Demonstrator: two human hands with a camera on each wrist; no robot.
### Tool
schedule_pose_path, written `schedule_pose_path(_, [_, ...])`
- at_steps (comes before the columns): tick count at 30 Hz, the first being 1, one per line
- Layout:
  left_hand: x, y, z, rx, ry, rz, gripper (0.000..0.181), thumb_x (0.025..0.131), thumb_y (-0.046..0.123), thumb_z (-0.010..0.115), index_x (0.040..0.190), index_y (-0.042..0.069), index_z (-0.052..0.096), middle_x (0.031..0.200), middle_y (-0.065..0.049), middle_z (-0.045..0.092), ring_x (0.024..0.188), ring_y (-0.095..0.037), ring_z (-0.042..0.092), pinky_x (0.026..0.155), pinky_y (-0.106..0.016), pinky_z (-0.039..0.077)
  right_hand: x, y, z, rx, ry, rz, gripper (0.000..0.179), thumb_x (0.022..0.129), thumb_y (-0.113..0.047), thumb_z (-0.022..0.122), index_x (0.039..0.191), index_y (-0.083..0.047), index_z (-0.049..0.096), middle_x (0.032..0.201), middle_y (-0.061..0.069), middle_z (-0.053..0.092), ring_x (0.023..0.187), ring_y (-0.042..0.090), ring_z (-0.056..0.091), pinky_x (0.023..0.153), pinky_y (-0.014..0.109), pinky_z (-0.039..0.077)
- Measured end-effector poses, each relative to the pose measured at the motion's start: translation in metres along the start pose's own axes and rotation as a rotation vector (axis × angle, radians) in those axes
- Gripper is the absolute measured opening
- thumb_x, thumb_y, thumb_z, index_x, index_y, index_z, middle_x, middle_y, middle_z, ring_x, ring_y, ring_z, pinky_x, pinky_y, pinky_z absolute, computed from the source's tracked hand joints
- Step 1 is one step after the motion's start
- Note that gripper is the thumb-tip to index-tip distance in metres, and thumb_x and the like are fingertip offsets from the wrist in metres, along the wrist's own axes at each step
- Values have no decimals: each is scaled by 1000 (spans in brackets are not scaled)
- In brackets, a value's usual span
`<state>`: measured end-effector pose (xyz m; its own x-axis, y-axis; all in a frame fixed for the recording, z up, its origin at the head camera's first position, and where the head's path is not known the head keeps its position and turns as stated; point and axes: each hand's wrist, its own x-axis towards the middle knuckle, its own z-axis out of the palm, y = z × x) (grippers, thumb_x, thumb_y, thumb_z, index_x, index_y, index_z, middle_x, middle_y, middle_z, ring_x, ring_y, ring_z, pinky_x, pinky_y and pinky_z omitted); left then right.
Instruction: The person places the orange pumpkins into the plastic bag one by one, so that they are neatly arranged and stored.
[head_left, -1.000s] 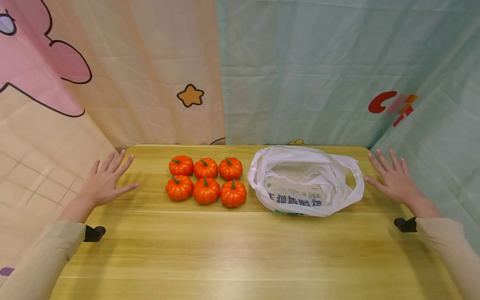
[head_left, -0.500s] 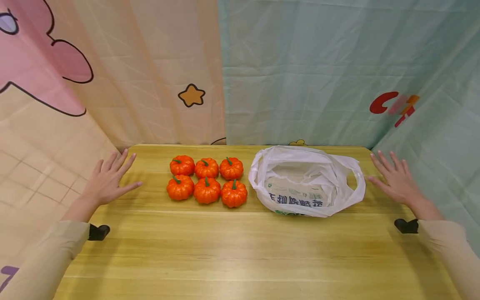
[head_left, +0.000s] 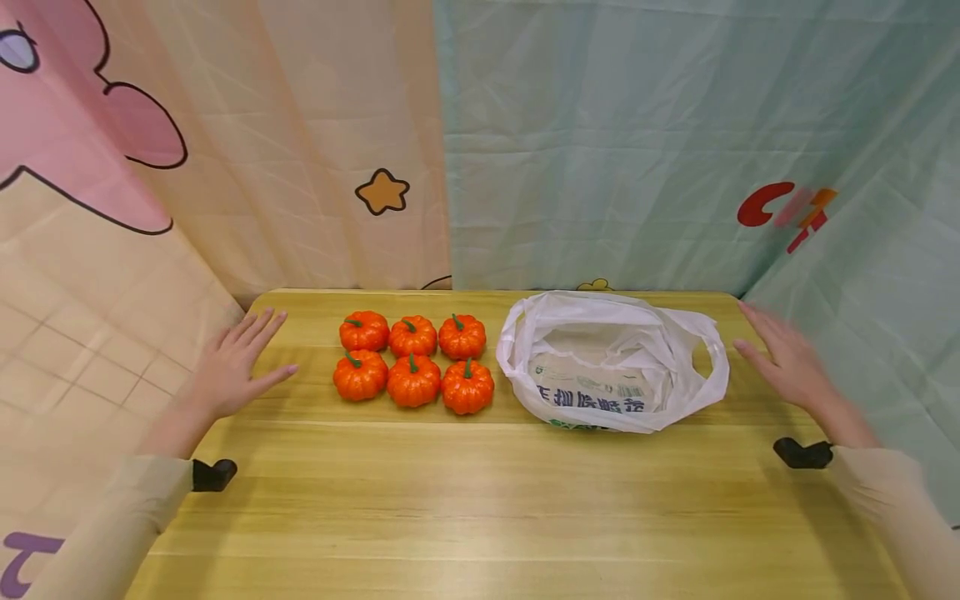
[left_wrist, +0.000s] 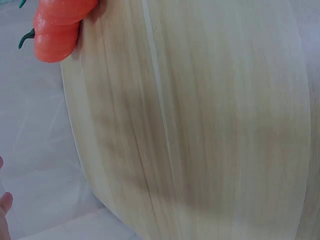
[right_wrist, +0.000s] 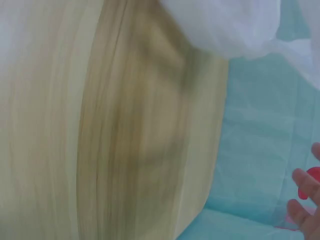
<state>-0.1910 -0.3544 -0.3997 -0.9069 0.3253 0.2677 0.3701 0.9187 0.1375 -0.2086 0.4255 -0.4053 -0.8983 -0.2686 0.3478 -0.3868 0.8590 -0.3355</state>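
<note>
My left hand (head_left: 228,371) hovers over the table's left side with fingers spread, apart from the pumpkins and holding nothing. Small orange pumpkins with green stems stand in two rows; the nearest to that hand is the front-left pumpkin (head_left: 360,376). Two pumpkins (left_wrist: 55,42) also show in the left wrist view's corner. Right of the rows, a white plastic bag (head_left: 611,312) lies with its mouth open, printed lettering visible inside. Just beyond its right handle is my right hand (head_left: 791,367), slightly blurred, fingers extended and nothing held. In the right wrist view, part of the bag (right_wrist: 230,25) appears at the top.
The wooden table (head_left: 480,508) reaches back to a printed curtain (head_left: 637,150), which also encloses both sides. A black wrist mount (head_left: 213,475) sticks out from the left sleeve, and another black mount (head_left: 802,452) from the right one.
My left hand has drifted right, toward the pumpkins. The right hand has turned and its fingers have drawn closer together. Pumpkins and bag stay in place.
</note>
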Motion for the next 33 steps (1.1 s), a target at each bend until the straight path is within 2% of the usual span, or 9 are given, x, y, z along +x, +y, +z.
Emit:
schedule_pose_path(3, [-1,5,7,-49,49,1,81,88,45,63,154,19,23,153,-21,33,137,-45,31,105,-67,22,1,-11,2,163,-18,66,64,99,-22,52,154,-14,20,149,32,31,132,52,29,107,69,18])
schedule_pose_path(6, [-2,12,17,-110,96,2,81,85,40,67,152,17,28,150,-22,38,133,-47,36,102,-67,26,1,-21,6,289,-22,118,66,98,-17,53,155,-15,18,147,30,34,131,34,37,110,42,30])
schedule_pose_path(10, [-2,21,27,-165,145,13,78,84,35,69,149,10,34,148,-23,41,130,-48,40,101,-66,29,2,-29,12,426,-27,147,67,98,-12,53,154,-16,18,142,5,41,115,-6,41,85,4,31])
schedule_pose_path(13, [-2,30,32,-199,173,27,77,84,33,70,148,7,35,146,-24,42,128,-48,42,102,-65,31,3,-33,16,523,-30,152,66,98,-8,52,154,-15,18,134,-15,39,109,-14,38,81,0,35])
schedule_pose_path(15, [-3,35,34,-229,180,29,77,84,32,70,148,7,35,146,-24,42,128,-48,42,101,-65,31,4,-36,17,550,-28,158,65,98,-8,52,154,-16,19,134,-19,37,109,-14,38,82,0,36])
schedule_pose_path(19, [-3,43,39,-296,180,16,75,86,30,69,148,5,35,148,-25,39,129,-49,40,102,-65,30,8,-39,21,578,-40,163,63,98,-10,52,153,-17,23,145,-10,34,113,-12,35,83,1,35])
schedule_pose_path(25, [-3,52,47,-423,154,-25,77,87,25,69,151,9,29,152,-24,33,134,-49,33,105,-66,25,13,-40,29,563,-61,173,62,96,-10,56,152,-16,28,145,-12,31,109,-9,38,79,4,37])
schedule_pose_path(31, [-3,58,52,-538,116,-58,78,88,22,67,152,9,25,155,-23,27,138,-49,27,107,-68,21,14,-39,37,521,-101,161,65,94,-9,60,150,-6,28,152,23,25,109,-15,36,80,2,36])
schedule_pose_path(33, [-4,61,52,-555,100,-68,77,89,22,66,153,11,23,156,-22,26,139,-49,25,107,-69,20,14,-39,40,509,-110,144,65,93,-8,61,149,-5,29,150,27,26,108,-15,39,78,2,39])
